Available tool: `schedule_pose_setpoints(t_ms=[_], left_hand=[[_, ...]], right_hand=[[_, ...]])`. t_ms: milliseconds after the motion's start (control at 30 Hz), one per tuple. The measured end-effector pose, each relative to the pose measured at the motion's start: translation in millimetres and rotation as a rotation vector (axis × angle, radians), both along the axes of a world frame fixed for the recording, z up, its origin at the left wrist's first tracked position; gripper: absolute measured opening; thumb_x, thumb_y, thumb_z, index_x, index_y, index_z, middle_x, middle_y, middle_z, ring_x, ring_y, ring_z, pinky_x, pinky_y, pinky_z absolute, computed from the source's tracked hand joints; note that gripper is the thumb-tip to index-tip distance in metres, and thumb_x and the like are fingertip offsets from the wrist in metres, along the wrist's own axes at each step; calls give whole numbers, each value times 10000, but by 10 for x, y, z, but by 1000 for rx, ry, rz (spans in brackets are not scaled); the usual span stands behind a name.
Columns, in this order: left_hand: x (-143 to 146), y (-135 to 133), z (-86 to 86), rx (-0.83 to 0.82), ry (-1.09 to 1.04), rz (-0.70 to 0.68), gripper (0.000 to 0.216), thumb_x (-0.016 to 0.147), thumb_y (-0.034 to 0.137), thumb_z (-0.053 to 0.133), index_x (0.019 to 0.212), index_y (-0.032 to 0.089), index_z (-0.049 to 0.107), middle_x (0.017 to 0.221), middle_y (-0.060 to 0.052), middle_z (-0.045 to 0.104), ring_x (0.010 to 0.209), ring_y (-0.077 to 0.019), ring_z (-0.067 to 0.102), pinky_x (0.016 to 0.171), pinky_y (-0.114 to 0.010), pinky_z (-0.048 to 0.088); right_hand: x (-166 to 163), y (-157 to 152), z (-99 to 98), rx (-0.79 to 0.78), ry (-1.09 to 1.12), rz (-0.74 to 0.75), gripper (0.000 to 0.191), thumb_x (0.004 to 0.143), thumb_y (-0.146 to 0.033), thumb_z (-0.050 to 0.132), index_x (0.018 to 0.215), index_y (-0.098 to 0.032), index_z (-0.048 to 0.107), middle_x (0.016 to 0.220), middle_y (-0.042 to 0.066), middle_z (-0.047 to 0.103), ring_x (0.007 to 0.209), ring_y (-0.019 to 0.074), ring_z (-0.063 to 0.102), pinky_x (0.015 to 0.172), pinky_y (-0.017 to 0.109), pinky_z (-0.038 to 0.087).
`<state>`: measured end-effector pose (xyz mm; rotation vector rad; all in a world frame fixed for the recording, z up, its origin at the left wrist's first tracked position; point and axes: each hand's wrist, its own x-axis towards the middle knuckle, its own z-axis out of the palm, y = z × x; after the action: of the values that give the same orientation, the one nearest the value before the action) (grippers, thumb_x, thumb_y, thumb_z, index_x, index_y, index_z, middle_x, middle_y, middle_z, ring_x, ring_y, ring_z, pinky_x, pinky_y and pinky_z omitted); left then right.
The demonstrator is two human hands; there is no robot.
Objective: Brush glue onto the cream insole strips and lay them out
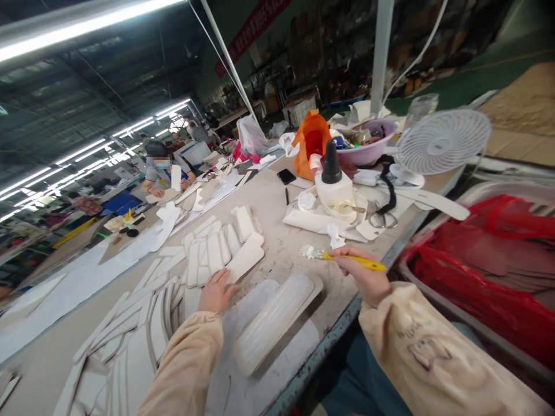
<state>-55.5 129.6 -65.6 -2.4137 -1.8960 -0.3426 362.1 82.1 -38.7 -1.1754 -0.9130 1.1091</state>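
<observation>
My right hand (pixel 365 274) grips a yellow-handled brush (pixel 326 255) in its fingers, bristles just beyond the glossy panel (pixel 277 322), which lies between my hands on the worktop (pixel 280 254), slanting away rightward; my left hand (pixel 215 292) touches a rounded piece (pixel 249 257), grip unclear.

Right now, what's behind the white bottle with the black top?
Behind the white bottle I see an orange bag and a purple basin. The bottle covers whatever sits close behind it, so that's hidden.
</observation>
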Motion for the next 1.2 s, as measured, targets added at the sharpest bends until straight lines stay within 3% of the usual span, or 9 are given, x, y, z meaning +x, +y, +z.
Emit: schedule_pose_setpoints(t_ms=[300,467,567,733,867,1000,1200], left_hand=[[-172,103,-61,-101,-27,-24,340,832,457,491,998,240,693,1163,-63,678,1089,-227,620,994,-389,463],[-125,98,7,-77,-31,0,314,840,404,450,919,237,703,1042,-48,725,982,-208,662,928,-342,503],[-46,34,184,11,-26,73,315,867,349,388,928,218,668,991,-82,723,924,-229,665,851,-349,507],[195,-332,713,131,-46,186,315,906,365,347,952,197,610,920,-104,708,841,-249,656,744,-333,475],[595,-838,980,10,-200,100,257,893,395,415,910,227,608,813,-28,703,732,-196,647,652,-270,455],[1017,-1221,901,-167,-368,44,244,892,375,432,890,233,630,791,-1,697,719,-177,636,653,-258,447],[1253,-1346,745,-364,-561,103,244,880,365,469,917,231,669,746,10,664,705,-169,588,646,-267,411]], right_hand=[[-46,-16,112,-31,7,-25,207,664,-370,671,758,-190,718,618,5,614,528,127,468,486,258,357],[-71,-11,87,-16,15,-12,224,670,-406,701,755,-200,724,586,-9,588,504,117,452,459,247,366],[-89,-11,65,40,68,-50,281,701,-446,705,828,-196,719,647,5,615,538,122,508,490,250,431],[-155,-34,63,142,185,-48,381,772,-476,661,1041,-207,652,784,42,701,614,143,625,567,285,534],[-277,-90,60,188,173,1,267,807,-455,635,910,-209,617,798,37,701,654,143,648,618,292,546],[-435,-183,24,240,169,127,298,746,-435,695,857,-234,505,944,38,694,867,187,653,727,315,529],[-499,-243,-55,200,-46,226,318,716,-378,728,752,-237,445,596,-60,530,509,110,500,493,236,402]])
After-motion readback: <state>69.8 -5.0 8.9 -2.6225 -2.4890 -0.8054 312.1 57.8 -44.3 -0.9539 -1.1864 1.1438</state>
